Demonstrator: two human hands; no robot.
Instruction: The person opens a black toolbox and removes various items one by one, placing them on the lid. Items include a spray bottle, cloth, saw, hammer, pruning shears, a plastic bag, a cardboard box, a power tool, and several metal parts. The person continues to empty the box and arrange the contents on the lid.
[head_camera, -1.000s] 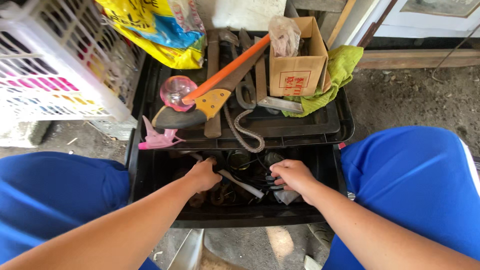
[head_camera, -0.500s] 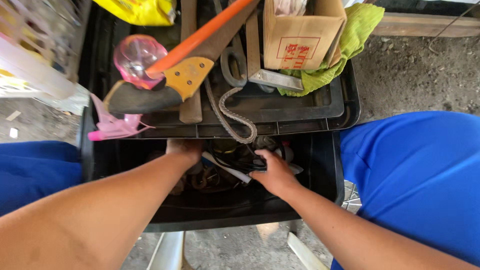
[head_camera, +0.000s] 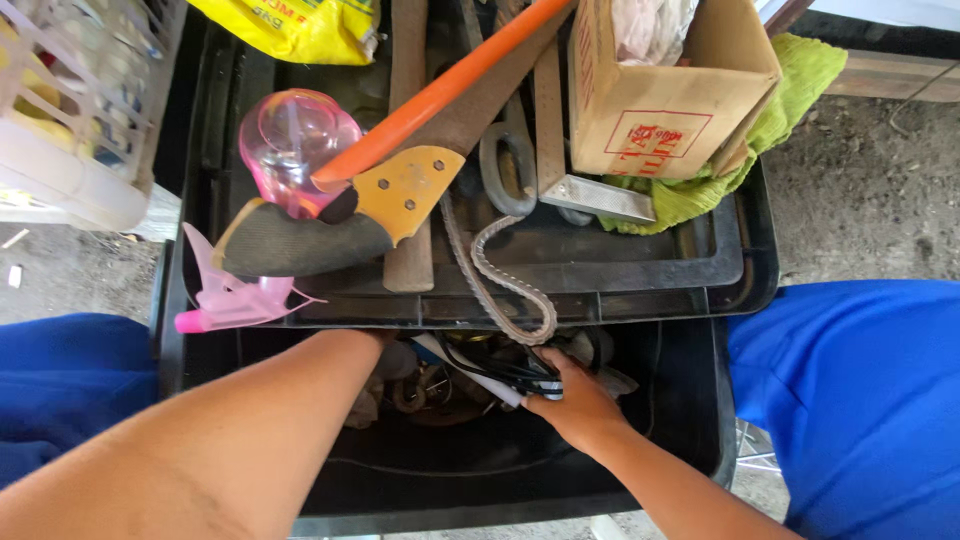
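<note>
- Toolbox, black plastic and the biggest thing here, sits between the person's blue-clad knees; both arms reach into its open lower compartment.
- Tray, also black, rests across the far part of the toolbox and is piled with gear.
- Basket, white plastic lattice, stands just beside the toolbox at the upper left.
- Cardboard box sits in the tray's far right corner on a green cloth, with a pale rag poking out of its top.
- Yellow bag lies at the tray's far edge.
- Saw, with a yellow plate, dark grip and orange bar, lies slantwise over the tray.
- Wooden handle runs lengthwise under the saw.
- Pink bottle, clear-tinted, lies against the saw's grip; its pink sprayer hangs over the tray's near left rim.
- Toothed belt snakes from the tray down over its near edge.
- Left hand is deep in the compartment, mostly hidden under the tray's lip; I cannot tell how its fingers are set.
- Right hand lies in the compartment near the belt's loop, fingers curled around a bundle of black cables.
- Small metal parts lie jumbled between the two hands.
</note>
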